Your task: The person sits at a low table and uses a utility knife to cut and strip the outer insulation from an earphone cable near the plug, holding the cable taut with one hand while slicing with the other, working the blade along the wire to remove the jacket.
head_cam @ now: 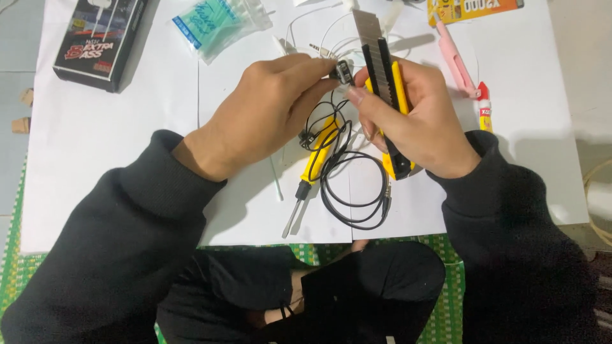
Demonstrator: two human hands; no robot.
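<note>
Pinching a small black earphone part [344, 71] between thumb and fingertips, my left hand [264, 114] sits just above the middle of the frame, its fingers closed narrowly on that piece. My right hand [417, 121] is wrapped around a yellow and black snap-blade utility knife [384, 76], fingers curled tight on the handle, with the long segmented steel blade pushed out and pointing toward the top of the frame; the knife's body lies right beside the earphone part, though I cannot tell whether they touch. From the pinched piece a thin black cable [347, 181] hangs down and coils in loops on the white paper sheet [102, 159] below my hands, its plug end lying at the lower right of the coil. Under the cable lies a yellow-handled screwdriver [312, 169], its metal shaft pointing toward the lower middle. In the upper left of the frame sits a black cardboard box [95, 38], and beside it, toward the top centre, a clear plastic bag with pale green contents [217, 22]. Near the upper right lie a pink plastic tool [456, 60] and a small glue tube with a red cap [484, 105]. White earphone wires [312, 28] curl behind my fingers at the top.
</note>
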